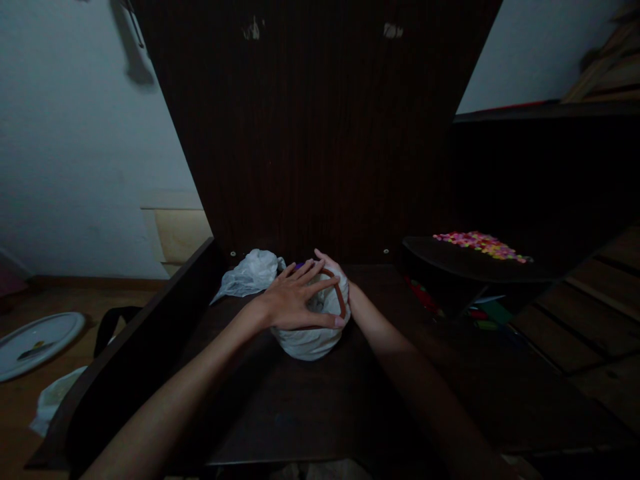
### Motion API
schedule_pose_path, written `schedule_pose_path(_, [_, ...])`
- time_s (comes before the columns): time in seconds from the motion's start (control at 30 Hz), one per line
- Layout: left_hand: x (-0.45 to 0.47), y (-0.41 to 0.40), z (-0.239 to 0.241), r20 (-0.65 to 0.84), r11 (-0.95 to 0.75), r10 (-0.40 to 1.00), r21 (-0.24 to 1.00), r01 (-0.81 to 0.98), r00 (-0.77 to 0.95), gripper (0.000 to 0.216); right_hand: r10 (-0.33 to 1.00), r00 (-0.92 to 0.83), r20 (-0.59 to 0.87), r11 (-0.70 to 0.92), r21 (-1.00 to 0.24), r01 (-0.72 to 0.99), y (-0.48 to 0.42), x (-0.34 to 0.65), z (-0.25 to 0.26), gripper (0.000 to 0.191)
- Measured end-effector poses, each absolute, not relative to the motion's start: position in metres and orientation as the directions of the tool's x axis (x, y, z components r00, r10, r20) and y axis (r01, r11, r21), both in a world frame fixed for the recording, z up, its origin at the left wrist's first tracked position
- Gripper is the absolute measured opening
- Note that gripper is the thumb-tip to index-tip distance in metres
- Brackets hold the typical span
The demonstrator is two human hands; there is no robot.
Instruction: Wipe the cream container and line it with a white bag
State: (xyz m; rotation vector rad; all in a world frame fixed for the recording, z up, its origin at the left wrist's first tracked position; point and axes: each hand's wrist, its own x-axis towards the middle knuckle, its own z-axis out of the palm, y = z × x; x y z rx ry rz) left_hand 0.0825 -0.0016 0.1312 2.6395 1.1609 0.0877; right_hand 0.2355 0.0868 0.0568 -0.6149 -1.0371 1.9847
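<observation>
While left hand lies flat on top of bag, fingers spread, nothing clasped, right hand reaches round bag's far side at 1 o'clock, touching reddish band; its grip hidden, cannot tell. Bag sits mid-desk, centre of view. Second bag, crumpled, at 11 o'clock, just beside. Beads on tray at 2 o'clock, well apart. Plate on floor at 9 o'clock

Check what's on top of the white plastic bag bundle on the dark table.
The left hand lies spread over the white plastic bag bundle; the right hand touches its far side, by a reddish-brown loop arching over the top. Contents are covered.
</observation>
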Motion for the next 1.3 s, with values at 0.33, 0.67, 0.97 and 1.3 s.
schedule_pose_path(0.33, [0.082,-0.002,0.132,-0.041,-0.653,0.726,0.274,0.706,0.687,0.094,0.718,-0.682,-0.136,-0.500,-0.783,-0.370,0.070,0.234,0.065,0.069])
schedule_pose_path(0.67, [0.048,-0.015,0.124,0.391,-0.554,0.831,0.651,0.519,0.396,0.083,0.826,-0.564,-0.024,-0.333,-0.827,-0.453,0.064,0.255,0.062,0.062])
schedule_pose_path(0.97, [0.016,-0.049,0.031,0.258,-0.388,0.900,0.843,0.374,0.352,0.117,0.891,-0.451,-0.047,-0.254,-0.875,-0.411,0.054,0.258,0.041,0.042])
schedule_pose_path(1.3, [0.052,-0.040,0.002,0.278,-0.429,0.866,0.840,0.332,0.415,0.104,0.943,-0.321,-0.084,-0.216,-0.890,-0.402,0.064,0.245,0.004,0.034])
